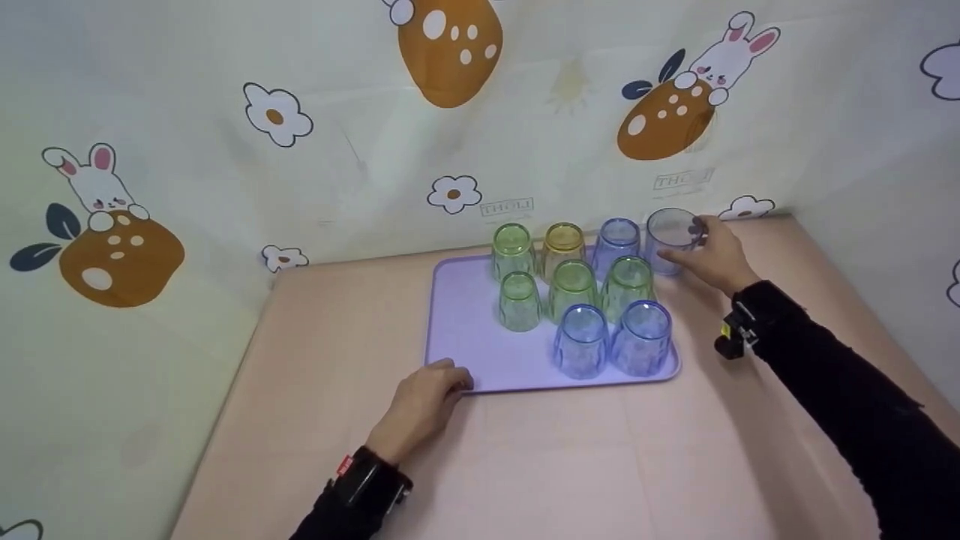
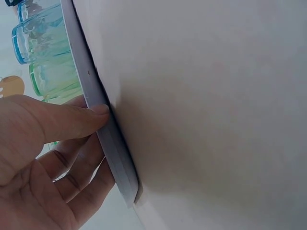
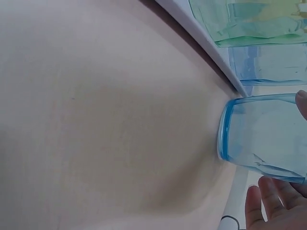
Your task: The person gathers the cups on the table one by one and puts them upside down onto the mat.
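My left hand (image 1: pixel 421 409) pinches the front edge of a lilac tray (image 1: pixel 469 337) near its left corner. The left wrist view shows the thumb (image 2: pixel 98 112) on the outside of the rim and the fingers on the other side. A clear bluish glass (image 1: pixel 670 236) stands upright on the table just off the tray's back right corner. My right hand (image 1: pixel 716 259) holds it, thumb on the near side and fingers at the far side. In the right wrist view, the thick blue base of this glass (image 3: pixel 268 134) is by the tabletop.
Mouth-down glasses crowd the tray's right part: several green ones (image 1: pixel 574 289), a yellow one (image 1: pixel 564 247) and blue ones (image 1: pixel 581 341). A patterned cloth wall (image 1: pixel 360 180) rises behind the table (image 1: pixel 547 450). A black device (image 1: pixel 730 341) hangs at the right wrist.
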`<action>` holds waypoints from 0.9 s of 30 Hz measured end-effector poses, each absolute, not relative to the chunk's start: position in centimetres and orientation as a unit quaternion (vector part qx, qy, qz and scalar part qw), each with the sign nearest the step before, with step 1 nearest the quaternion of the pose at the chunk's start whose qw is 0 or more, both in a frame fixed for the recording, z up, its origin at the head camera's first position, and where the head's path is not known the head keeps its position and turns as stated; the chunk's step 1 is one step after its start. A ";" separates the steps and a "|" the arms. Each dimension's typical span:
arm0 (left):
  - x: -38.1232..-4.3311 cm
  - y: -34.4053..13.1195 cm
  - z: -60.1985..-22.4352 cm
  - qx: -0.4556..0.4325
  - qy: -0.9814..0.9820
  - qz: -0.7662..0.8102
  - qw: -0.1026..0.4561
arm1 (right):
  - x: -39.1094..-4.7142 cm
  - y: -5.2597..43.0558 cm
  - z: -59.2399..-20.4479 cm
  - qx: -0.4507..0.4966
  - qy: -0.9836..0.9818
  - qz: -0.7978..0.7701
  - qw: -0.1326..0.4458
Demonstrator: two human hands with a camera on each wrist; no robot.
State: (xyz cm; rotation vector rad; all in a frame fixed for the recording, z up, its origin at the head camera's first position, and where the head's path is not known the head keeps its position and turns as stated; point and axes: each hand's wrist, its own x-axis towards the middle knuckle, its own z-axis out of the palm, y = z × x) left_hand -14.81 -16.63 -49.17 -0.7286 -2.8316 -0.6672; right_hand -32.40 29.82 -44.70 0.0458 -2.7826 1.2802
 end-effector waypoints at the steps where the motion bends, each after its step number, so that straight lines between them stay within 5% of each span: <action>1: -14.8 -16.6 -49.1 -0.243 -0.942 -0.222 0.071 | -32.3 29.9 -44.7 0.016 -0.908 0.417 0.042; 27: -14.8 -16.6 -49.2 -0.245 -0.941 -0.222 0.073 | -31.0 28.6 -40.8 0.028 -0.865 0.487 0.119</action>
